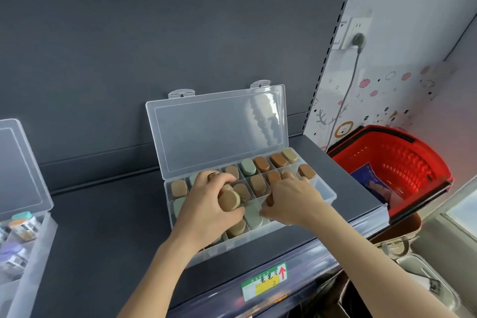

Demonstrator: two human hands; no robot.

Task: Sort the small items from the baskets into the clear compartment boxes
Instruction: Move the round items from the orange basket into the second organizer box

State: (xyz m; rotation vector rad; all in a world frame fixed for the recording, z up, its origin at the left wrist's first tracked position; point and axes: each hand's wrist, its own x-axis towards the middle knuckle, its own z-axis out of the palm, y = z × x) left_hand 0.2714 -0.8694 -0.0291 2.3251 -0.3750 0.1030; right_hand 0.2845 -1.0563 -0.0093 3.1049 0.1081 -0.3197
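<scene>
A clear compartment box [326, 190] stands open on the grey shelf, its lid [219, 131] leaning back. Its cells hold small oval capped items in brown, tan and pale green [248, 166]. My left hand [206, 204] is over the box's left half and grips a few tan oval items [228, 199] against its palm. My right hand [291, 196] reaches into the middle cells with curled fingers, pinching a small brown item [269, 200] that is mostly hidden. A red basket [402, 162] sits to the right, beyond the shelf end.
A second clear box [23, 214] with small labelled bottles stands open at the left edge. The shelf front carries a green and yellow price label [264, 280]. A wall socket with a plug and cable [357, 40] is at the upper right. Bags sit below the basket.
</scene>
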